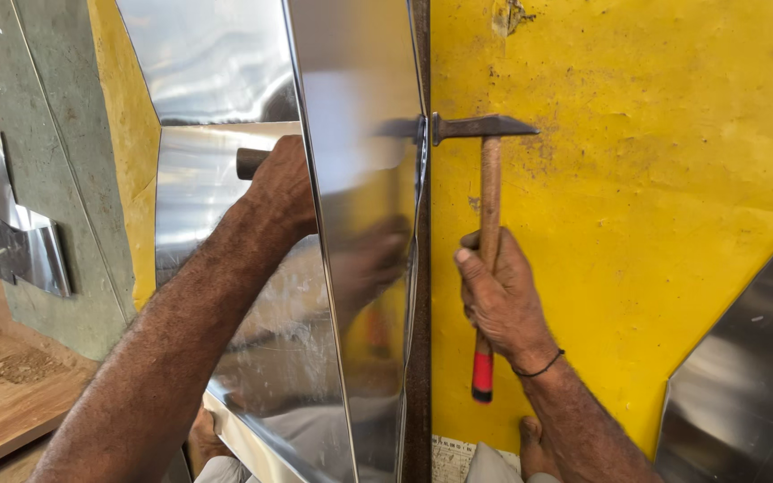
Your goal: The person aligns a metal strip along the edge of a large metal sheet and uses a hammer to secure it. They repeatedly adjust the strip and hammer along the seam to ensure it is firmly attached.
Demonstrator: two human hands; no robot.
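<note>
Plainly, a hammer point(488, 224) with a wooden shaft and a red grip at its lower end is being held by the right hand point(500, 300), whose fingers are being kept wrapped tight around the shaft a little above the red part. The dark metal head is being pressed sideways against a rusty upright steel bar point(420, 358), right at the folded edge of a shiny sheet of bent metal point(351, 179). A thin dark band is being worn at the right wrist.

The left hand point(281, 188) is being kept behind the fold of the sheet, closed around a short brown rod-like piece point(250, 163) (only its round end is showing, so what it is cannot be told). The left forearm is being stretched up from the lower left, across the sheet's mirror face, in which both hands are being dimly reflected.

Behind the hammer, a scuffed yellow panel point(628, 224) is being used as the backing surface. At the lower right, another grey metal sheet point(753, 376) is being laid over the yellow. At the far left, a smaller bent strip of shiny metal point(11, 237) is being leaned against a grey-green surface, above a wooden board point(11, 394).
</note>
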